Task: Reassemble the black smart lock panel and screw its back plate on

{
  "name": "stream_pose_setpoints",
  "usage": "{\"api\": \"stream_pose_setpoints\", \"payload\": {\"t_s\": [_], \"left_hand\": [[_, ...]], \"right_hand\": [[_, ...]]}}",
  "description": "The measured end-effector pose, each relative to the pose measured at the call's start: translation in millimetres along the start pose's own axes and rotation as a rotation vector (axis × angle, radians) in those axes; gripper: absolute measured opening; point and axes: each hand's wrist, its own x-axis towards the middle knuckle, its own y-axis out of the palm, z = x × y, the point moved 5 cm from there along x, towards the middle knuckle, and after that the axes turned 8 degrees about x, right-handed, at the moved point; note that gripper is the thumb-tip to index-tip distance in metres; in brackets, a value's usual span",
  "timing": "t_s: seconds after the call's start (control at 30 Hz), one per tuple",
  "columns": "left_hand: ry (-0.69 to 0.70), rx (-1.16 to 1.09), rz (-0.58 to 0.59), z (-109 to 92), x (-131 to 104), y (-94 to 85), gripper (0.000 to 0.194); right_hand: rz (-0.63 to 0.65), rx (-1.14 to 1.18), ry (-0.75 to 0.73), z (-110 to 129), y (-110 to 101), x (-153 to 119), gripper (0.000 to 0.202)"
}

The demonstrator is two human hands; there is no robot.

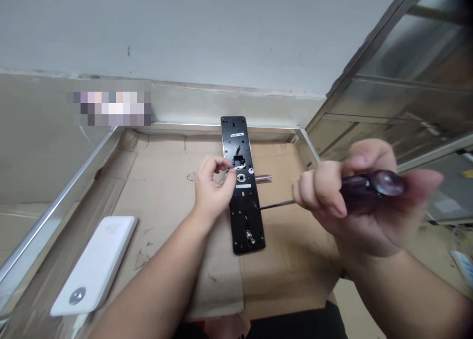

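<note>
A long black door lock panel (pixel 244 220) lies on the cardboard, its inner side with holes and a square spindle socket facing up. My left hand (pixel 214 186) is over the panel's left edge, thumb and forefinger pinched beside a white wire (pixel 239 167) at the rectangular opening. Whether the wire is between the fingertips cannot be made out. My right hand (pixel 362 201) is closed around the dark purple handle of a screwdriver (pixel 277 205). Its thin shaft points left, and the tip appears at the panel's lower right edge. A shiny door handle (pixel 264 178) sticks out from under the panel's right side.
Cardboard (pixel 158 181) lines the metal-framed bench. A white power bank (pixel 94 265) with a cable lies at the left. The wall (pixel 221 33) rises behind the bench, and a metal-framed cabinet (pixel 388 97) stands at the right. A pixelated patch covers something at the back left.
</note>
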Motion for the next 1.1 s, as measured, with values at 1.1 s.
{"api": "stream_pose_setpoints", "payload": {"t_s": [1.1], "left_hand": [[0.44,0.181,0.465,-33.7,-10.8,14.7,0.012]], "right_hand": [[-0.4,0.171,-0.196,27.8,-78.3,31.6,0.033]]}}
